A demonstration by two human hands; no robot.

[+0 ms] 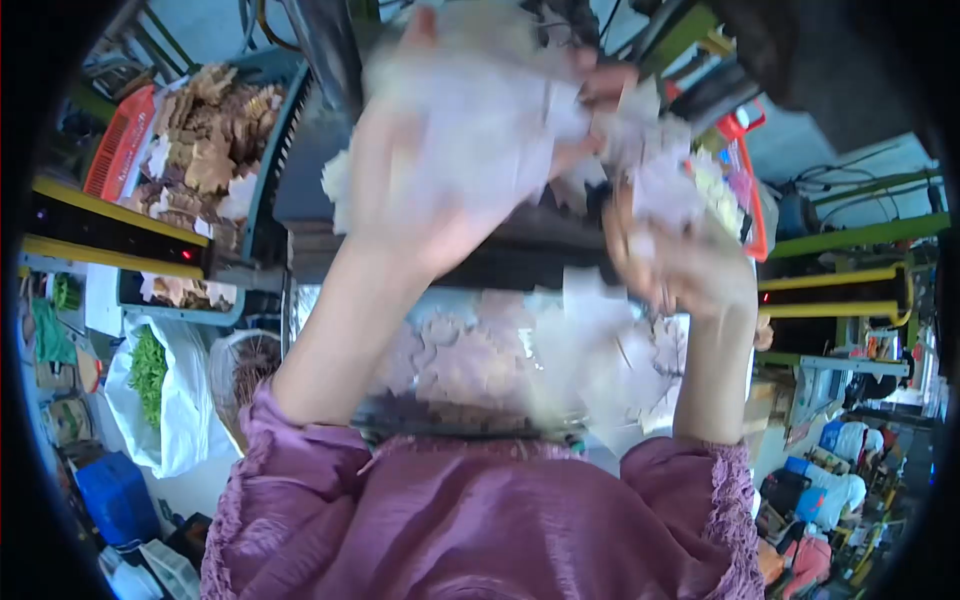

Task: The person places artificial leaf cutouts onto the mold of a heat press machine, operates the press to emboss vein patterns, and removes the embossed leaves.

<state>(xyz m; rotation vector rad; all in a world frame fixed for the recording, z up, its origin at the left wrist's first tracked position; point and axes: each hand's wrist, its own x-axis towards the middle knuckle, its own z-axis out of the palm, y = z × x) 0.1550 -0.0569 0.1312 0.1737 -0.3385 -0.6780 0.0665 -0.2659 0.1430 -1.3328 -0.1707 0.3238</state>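
Observation:
My left hand [405, 210] is reaching forward, smeared by motion, and a blurred pale sheet-like piece [470, 125] covers much of it. Whether its fingers grip that piece cannot be made out. Farther right, my right hand [685, 265] has its fingers curled around thin pale pieces with jagged, scalloped edges [668, 190]. Below both hands, a flat surface carries many overlapping pinkish and white cut pieces [470, 355]. A white piece [590, 300] there is blurred, just below my right hand.
A dark machine part [330, 250] lies beyond the surface. Yellow guard bars [120, 225] flank both sides. A teal crate [268, 170] holds brown cut pieces; a red basket [752, 200] stands right. A white bag [180, 400] with green pieces sits lower left. Co-workers [840, 490] are at right.

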